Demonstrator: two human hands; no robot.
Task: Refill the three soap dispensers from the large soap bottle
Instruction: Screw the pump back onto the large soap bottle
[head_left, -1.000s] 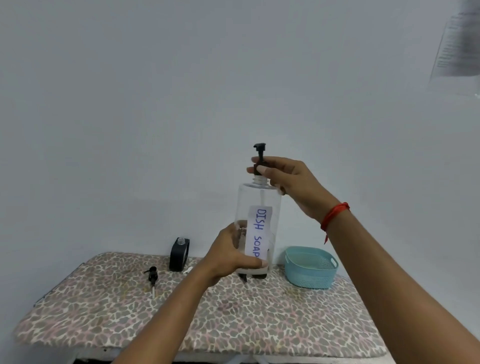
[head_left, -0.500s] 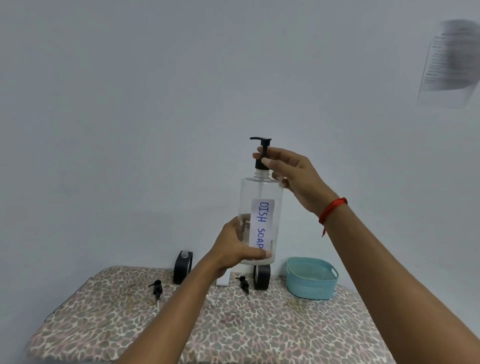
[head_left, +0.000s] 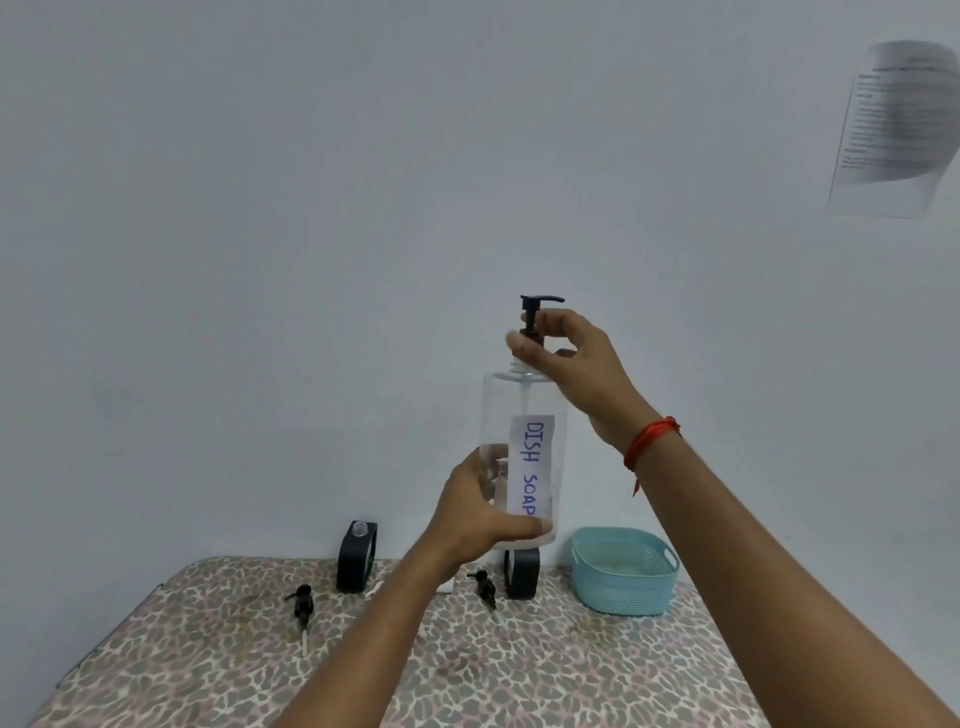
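Observation:
The large clear soap bottle (head_left: 511, 410), labelled DISH SOAP, is held upright in the air above the table. My left hand (head_left: 480, 512) grips its lower body. My right hand (head_left: 563, 358) pinches the collar of its black pump (head_left: 535, 312) at the neck. On the table behind stand two black dispensers: one at the left (head_left: 357, 557) with its neck uncapped, one (head_left: 521, 571) partly hidden under the bottle. Two removed black pump heads lie on the cloth, one at the left (head_left: 303, 605) and one near the middle (head_left: 484, 584). A small white object shows beside my left forearm.
The table (head_left: 208, 670) carries a leopard-print cloth. A light blue plastic basket (head_left: 623, 571) sits at the back right, next to the wall. A blurred sheet of paper (head_left: 898, 130) hangs on the wall at the upper right.
The bottle has risen relative to the table, uncovering the dispenser and pump head behind it. The pump spout has turned from pointing left to pointing right under my right hand's fingers.

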